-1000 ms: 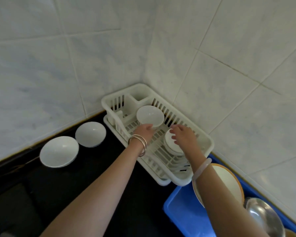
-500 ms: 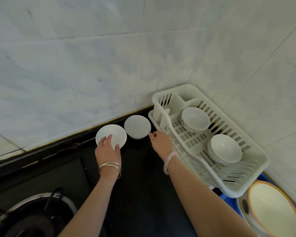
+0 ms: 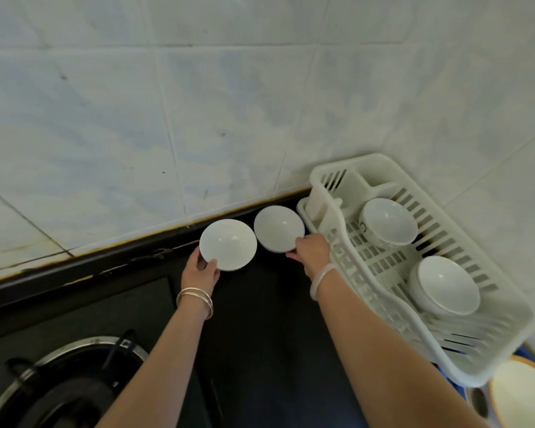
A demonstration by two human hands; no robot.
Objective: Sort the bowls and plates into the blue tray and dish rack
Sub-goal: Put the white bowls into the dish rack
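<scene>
Two white bowls sit on the black counter by the tiled wall. My left hand [image 3: 202, 268] grips the near rim of the left bowl [image 3: 228, 244], thumb on top. My right hand [image 3: 312, 253] holds the near edge of the right bowl [image 3: 278, 232], right beside the white dish rack [image 3: 331, 193]. Inside the rack rest a white bowl [image 3: 388, 225] at the far end and a stack of white bowls [image 3: 445, 284] nearer me. A sliver of the blue tray [image 3: 523, 351] shows at the lower right, with an orange-rimmed plate [image 3: 522, 393] in it.
A gas burner [image 3: 62, 384] lies at the lower left on the black stove top. Tiled walls close the counter at the back and right. A metal dish [image 3: 477, 403] peeks out beside the orange-rimmed plate.
Both hands left the bowls in the rack and moved left to the two bowls on the counter. Each hand has now closed on a bowl's rim. The view panned left.
</scene>
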